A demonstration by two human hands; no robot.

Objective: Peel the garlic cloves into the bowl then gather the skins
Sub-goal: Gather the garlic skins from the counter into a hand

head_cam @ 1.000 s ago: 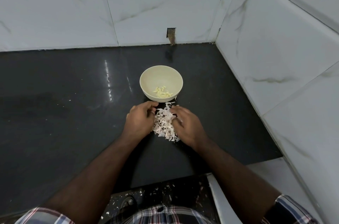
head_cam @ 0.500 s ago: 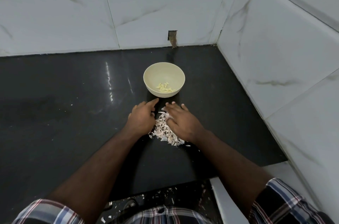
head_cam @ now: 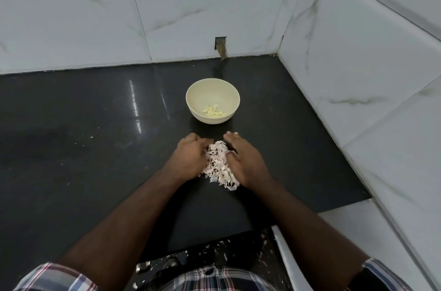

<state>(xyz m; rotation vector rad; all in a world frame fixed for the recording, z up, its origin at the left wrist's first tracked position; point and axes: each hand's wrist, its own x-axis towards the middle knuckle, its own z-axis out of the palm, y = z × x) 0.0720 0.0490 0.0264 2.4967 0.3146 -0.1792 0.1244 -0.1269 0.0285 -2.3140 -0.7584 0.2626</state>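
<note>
Pinkish skins (head_cam: 218, 164) btwn 2 cupped hands

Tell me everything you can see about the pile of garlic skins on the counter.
The pile of garlic skins is a loose heap of thin, papery flakes, white with a pink tint. It lies on the black counter, nearer the person than the cream bowl and apart from it. The left hand and right hand press against its two sides.

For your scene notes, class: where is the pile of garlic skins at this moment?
In the head view, the pile of garlic skins lies on the black counter, between the left hand and right hand, just in front of the bowl.
</note>
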